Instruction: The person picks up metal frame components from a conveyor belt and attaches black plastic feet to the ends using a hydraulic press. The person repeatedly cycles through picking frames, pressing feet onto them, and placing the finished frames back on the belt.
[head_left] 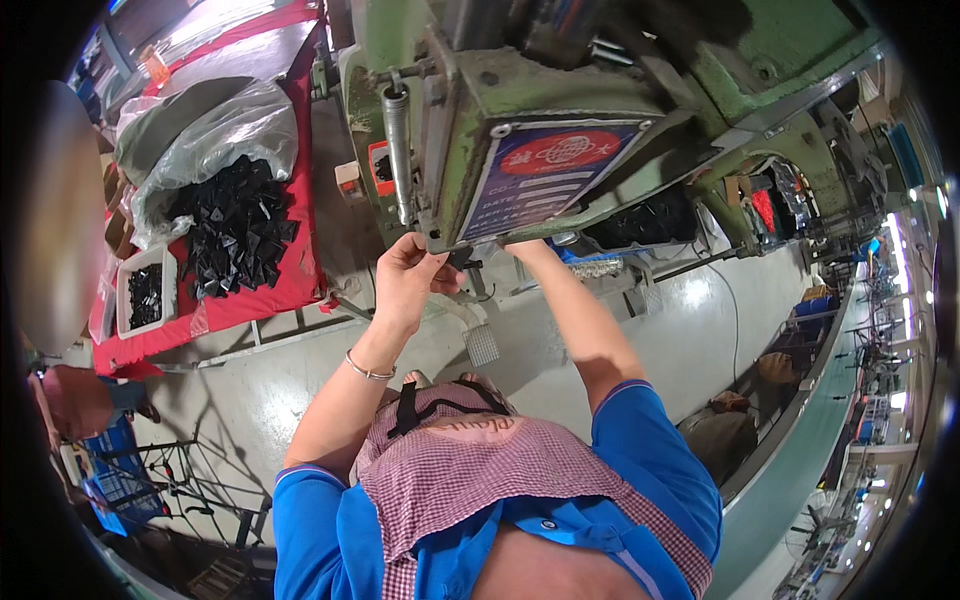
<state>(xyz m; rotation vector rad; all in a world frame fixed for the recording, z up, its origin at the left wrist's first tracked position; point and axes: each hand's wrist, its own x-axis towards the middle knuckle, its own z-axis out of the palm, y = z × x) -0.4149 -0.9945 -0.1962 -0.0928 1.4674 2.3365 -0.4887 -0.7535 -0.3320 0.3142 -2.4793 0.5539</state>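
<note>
My left hand (408,278) is raised just below the front lower corner of a green machine (570,85), its thumb and fingers closed in a pinch. At the fingertips shows a small dark piece (462,258); whether the fingers grip it is hard to make out. My right hand (525,248) reaches in under the machine's head, and its fingers are hidden behind the machine body. A metal spring rod (398,150) runs down the machine's left side, ending just above my left hand. A blue plate with a red oval (555,165) covers the machine's front.
To the left, a red-covered table (310,200) bears a heap of black flat pieces (240,225), a clear plastic bag (215,125) and a white bin (165,315) of small black parts. A foot pedal (481,345) is below my hands. A long green-topped bench (800,480) runs along the right.
</note>
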